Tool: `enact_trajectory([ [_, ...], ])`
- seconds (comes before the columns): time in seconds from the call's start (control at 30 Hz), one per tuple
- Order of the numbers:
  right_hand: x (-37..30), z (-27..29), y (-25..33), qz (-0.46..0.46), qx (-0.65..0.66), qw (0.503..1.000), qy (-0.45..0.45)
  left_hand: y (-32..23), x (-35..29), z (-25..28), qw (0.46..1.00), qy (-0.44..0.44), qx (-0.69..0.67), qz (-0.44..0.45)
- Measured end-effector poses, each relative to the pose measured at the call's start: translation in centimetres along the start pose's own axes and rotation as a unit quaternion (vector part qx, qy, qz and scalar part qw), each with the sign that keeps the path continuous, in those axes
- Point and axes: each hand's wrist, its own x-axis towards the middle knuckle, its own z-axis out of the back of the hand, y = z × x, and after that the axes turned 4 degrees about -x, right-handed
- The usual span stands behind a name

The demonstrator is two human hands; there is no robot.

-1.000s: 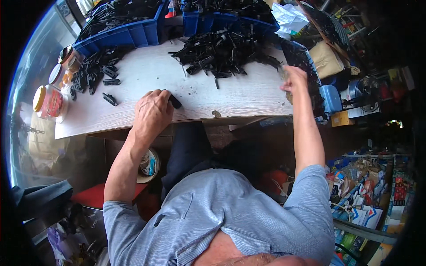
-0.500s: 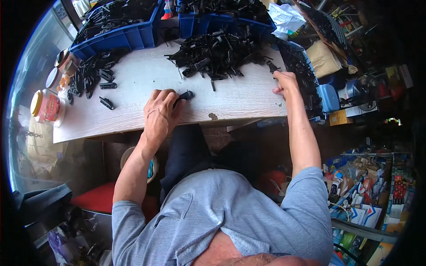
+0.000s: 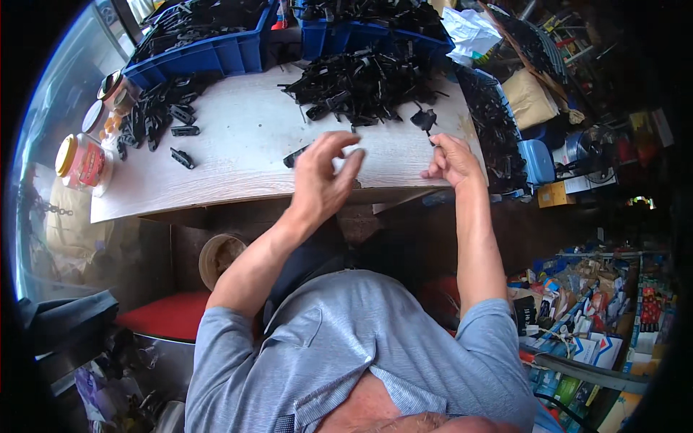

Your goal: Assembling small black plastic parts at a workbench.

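Observation:
My left hand (image 3: 323,175) is over the front of the white table (image 3: 238,148), its thumb and fingers spread with nothing between them. Partly behind its fingers lies a black plastic part (image 3: 292,157) on the tabletop. To the right, my right hand (image 3: 453,160) is closed, pinching the thin stem of a small black plastic piece (image 3: 424,119) that points away from me. Beyond both hands is a heap of black plastic parts (image 3: 361,90), many with thin stems. More black parts (image 3: 155,115) lie in a looser group on the left, with several single ones nearer me.
Two blue crates (image 3: 209,63) full of black parts stand at the back. Jars, one with a yellow lid (image 3: 66,155), line the left edge. Another container of black parts and a light blue box (image 3: 535,160) sit at the right. A round bin (image 3: 216,263) stands below the table.
My left hand has let go of the black part, leaving it on the table, and has moved right with fingers opened. My right hand has shifted slightly left and nearer, with the black piece.

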Motion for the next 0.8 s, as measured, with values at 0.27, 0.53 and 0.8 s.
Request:
enact_trajectory([
  [0.27, -3.5, -8.3, -3.5, 0.084, 0.004, 0.979, 0.188, 2.5, 1.2, -3.3, 0.998, 0.032, -0.031, 0.046],
  [0.53, -5.4, -14.3, -2.6, 0.107, 0.022, 0.971, 0.215, 0.3, -0.4, 5.6, 0.997, -0.074, -0.029, -0.017],
  [0.8, -3.9, -19.1, -3.0, 0.054, -0.108, 0.981, 0.150, 3.0, -2.4, 8.1, 0.938, 0.025, 0.335, -0.085],
])
